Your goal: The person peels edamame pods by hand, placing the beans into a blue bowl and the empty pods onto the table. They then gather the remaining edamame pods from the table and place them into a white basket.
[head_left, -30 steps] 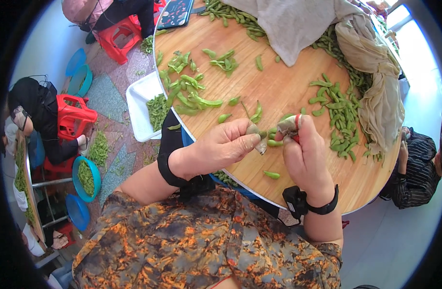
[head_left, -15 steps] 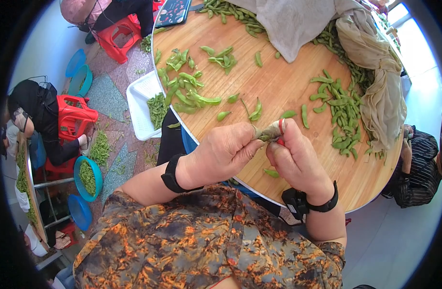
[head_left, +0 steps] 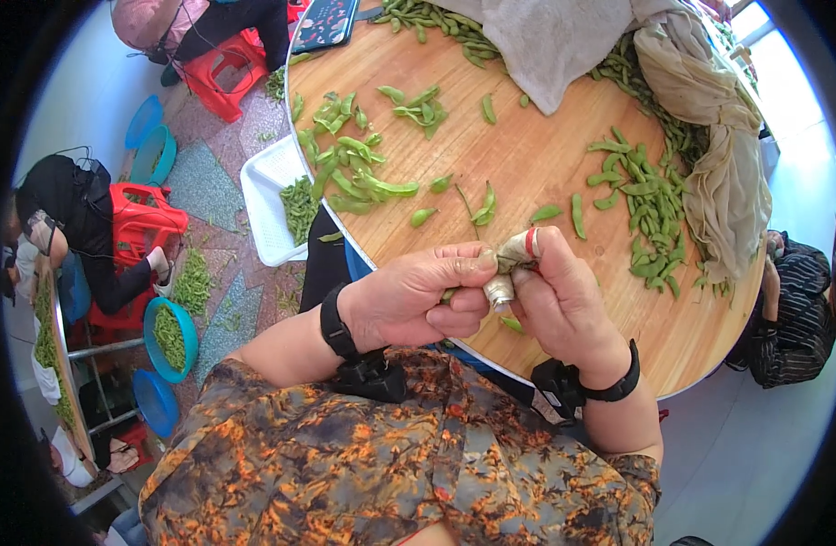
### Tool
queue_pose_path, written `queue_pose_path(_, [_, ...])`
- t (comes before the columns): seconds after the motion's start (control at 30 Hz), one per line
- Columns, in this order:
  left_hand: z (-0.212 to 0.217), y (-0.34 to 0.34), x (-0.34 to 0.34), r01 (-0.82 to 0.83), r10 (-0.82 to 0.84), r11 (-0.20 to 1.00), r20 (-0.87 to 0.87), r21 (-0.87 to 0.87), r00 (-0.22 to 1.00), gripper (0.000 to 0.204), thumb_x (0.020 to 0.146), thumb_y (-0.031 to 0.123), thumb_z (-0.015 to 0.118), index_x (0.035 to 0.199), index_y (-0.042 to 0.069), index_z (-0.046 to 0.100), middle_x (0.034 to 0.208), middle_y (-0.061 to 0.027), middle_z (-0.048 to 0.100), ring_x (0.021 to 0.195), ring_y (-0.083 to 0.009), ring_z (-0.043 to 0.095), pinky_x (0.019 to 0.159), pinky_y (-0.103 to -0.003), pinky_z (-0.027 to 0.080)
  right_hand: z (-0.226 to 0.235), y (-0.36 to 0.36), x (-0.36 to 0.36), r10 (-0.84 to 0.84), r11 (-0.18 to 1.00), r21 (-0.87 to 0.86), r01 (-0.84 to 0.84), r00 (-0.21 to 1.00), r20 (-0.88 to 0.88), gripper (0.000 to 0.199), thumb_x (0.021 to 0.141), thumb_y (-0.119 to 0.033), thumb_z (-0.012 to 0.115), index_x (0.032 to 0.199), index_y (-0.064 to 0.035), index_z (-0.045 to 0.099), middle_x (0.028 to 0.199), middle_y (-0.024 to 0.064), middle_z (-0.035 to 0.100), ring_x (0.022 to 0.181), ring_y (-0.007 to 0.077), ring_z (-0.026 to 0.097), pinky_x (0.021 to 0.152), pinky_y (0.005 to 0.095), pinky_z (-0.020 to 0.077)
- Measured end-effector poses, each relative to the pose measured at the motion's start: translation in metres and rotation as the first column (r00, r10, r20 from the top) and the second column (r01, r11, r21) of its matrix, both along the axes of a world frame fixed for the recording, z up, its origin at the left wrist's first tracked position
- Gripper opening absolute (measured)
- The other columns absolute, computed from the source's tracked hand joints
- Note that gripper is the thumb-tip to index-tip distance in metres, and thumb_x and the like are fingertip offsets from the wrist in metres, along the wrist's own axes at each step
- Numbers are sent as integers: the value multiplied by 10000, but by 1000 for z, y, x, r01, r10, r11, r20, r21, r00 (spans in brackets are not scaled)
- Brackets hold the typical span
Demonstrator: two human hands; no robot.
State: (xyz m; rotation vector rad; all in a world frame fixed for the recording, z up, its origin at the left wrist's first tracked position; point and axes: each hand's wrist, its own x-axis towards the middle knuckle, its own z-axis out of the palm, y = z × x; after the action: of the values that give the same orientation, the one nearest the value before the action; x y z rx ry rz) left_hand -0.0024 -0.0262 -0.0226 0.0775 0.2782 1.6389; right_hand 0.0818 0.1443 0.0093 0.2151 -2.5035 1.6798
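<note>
Both my hands meet over the near edge of the round wooden table (head_left: 527, 164). My left hand (head_left: 418, 289) is closed, thumb against fingers, with a bit of green bean pod (head_left: 448, 295) showing between them. Its thumb tip touches a grey-green wrapping by my right fingers. My right hand (head_left: 559, 296) is curled, its forefinger wrapped in pale tape (head_left: 530, 244) with a red band. A silvery, cap-like tip (head_left: 500, 293) pokes out between the hands; whose finger it covers, if any, is hidden. Loose green pods (head_left: 354, 173) lie beyond my left hand.
A larger pod heap (head_left: 650, 209) lies at the right beside a beige cloth (head_left: 709, 164). A grey cloth (head_left: 563, 45) covers the far side. White basket (head_left: 268, 205), teal basin (head_left: 170, 338) and red stools (head_left: 222, 73) stand left. Other people sit around.
My left hand has turned and lowered slightly, so its fingers show below the thumb. The silvery tip has come into view between the hands. The pods on the table have stayed put.
</note>
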Motion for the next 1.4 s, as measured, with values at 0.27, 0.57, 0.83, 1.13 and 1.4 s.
queue_pose_path(0.27, [7,0,1,-163,34,959,-473,-233,880,175,951,233,502,869,79,508,593,37,412,473,-42,338,424,-204,262,16,1,-5,34,876,-446,183,899,436,79,904,-44,400,963,-33,452,627,34,487,466,69,465,406,264,364])
queue_pose_path(0.57, [12,-14,-12,-566,401,797,-515,-211,758,287,971,308,445,802,83,504,627,18,427,463,-68,338,420,-208,265,-8,-3,-33,-245,759,538,366,927,-284,216,800,-69,565,997,-29,487,713,161,597,644,287,628,508,357,488])
queue_pose_path(0.83, [9,-19,-11,-620,450,761,-534,-190,716,239,979,261,435,917,54,538,661,10,436,475,-64,331,430,-187,270,-7,-21,-25,-9,624,772,121,989,-148,267,758,-84,597,1001,-48,491,845,146,598,638,269,620,518,371,495])
queue_pose_path(1.13, [7,-19,-8,-528,313,832,-640,-172,702,259,977,268,449,874,55,555,598,32,414,457,-46,316,422,-185,261,-13,-14,-27,-62,706,677,206,971,-232,250,784,-85,567,1022,-52,496,857,126,593,648,311,613,528,392,495])
queue_pose_path(1.4, [10,-17,-8,-473,193,860,-734,-193,651,314,984,316,434,857,70,582,603,64,377,497,-28,288,454,-178,238,-5,-1,-29,-122,814,521,257,952,-279,325,763,-52,601,1072,-36,504,827,108,632,620,261,625,514,359,494])
